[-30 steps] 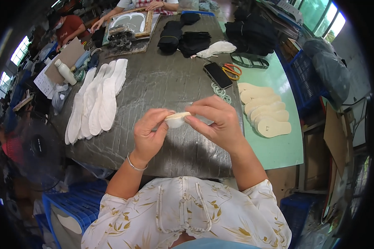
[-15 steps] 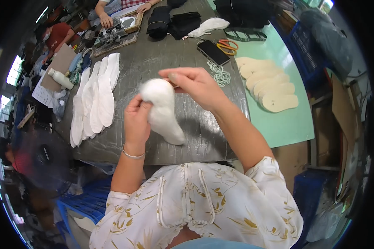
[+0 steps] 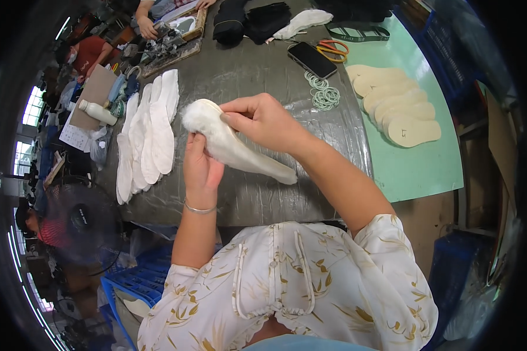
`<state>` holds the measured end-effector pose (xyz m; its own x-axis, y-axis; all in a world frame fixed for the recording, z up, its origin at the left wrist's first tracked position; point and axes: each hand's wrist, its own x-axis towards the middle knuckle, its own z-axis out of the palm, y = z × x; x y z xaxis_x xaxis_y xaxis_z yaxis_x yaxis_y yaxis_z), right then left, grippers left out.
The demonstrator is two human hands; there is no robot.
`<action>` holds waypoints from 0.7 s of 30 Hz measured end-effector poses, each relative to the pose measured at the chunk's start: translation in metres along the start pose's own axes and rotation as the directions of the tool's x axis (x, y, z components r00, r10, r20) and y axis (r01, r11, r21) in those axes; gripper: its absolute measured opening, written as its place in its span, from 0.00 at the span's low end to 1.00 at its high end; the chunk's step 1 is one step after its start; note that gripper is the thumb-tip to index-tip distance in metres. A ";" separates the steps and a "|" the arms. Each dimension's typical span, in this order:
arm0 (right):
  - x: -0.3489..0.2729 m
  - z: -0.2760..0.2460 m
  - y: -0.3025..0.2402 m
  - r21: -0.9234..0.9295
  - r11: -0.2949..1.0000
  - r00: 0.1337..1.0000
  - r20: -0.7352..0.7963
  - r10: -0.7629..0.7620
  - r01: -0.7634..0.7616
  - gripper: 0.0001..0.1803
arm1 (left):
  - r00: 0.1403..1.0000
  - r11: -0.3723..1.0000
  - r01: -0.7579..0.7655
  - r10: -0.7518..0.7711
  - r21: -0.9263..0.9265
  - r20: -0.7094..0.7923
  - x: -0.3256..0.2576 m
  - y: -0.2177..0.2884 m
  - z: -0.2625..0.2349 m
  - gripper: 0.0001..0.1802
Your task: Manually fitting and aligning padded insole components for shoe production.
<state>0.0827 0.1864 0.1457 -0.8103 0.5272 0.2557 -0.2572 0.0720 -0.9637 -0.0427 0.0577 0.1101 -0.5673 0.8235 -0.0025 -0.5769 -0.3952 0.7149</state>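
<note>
A white fluffy insole [image 3: 240, 153] is held up over the table, its furry end at upper left and its narrow end slanting down to the right. My left hand [image 3: 202, 164] grips it from below near the furry end, thumb on the near side. With thumb and fingers pinched, my right hand [image 3: 263, 121] holds its upper edge. Left of my hands lies a row of overlapping white insoles [image 3: 149, 137]. To the right, a fan of cream insole shapes [image 3: 413, 130] rests on a green mat [image 3: 416, 181].
A phone [image 3: 312, 59], orange-handled scissors [image 3: 334, 50] and pale green rings [image 3: 324, 95] lie beyond my right hand. Dark cloth stacks [image 3: 266, 22] sit at the back. A white bottle [image 3: 98, 112] stands at left near a fan [image 3: 79, 217]. Another person's hand [image 3: 147, 27] works at the far left.
The insole has turned, so its narrow end now points further right and its edge shows. My right hand has shifted its pinch along the edge. The whole view has shifted slightly.
</note>
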 end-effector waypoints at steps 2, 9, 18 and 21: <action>-0.009 -0.001 0.010 -0.020 1.000 1.000 0.002 0.023 -0.023 0.13 | 1.000 0.999 0.001 -0.001 -0.037 -0.003 0.005 -0.004 -0.011 0.18; -0.034 0.001 0.022 -0.056 0.993 0.994 -0.040 0.106 -0.108 0.11 | 0.998 0.979 -0.055 0.061 -0.199 0.021 0.005 -0.004 -0.034 0.16; -0.038 0.012 0.008 -0.131 0.991 0.991 -0.132 -0.021 0.004 0.11 | 0.988 0.986 -0.117 0.128 -0.116 0.090 0.002 -0.016 -0.030 0.17; -0.034 0.013 0.005 -0.194 0.981 0.994 -0.104 -0.043 0.023 0.11 | 0.989 0.979 -0.104 0.121 -0.175 0.086 -0.001 -0.018 -0.030 0.18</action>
<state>0.1020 0.1575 0.1330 -0.7393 0.6087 0.2879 -0.1686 0.2466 -0.9543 -0.0495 0.0518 0.0761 -0.5801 0.8017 0.1440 -0.6086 -0.5441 0.5776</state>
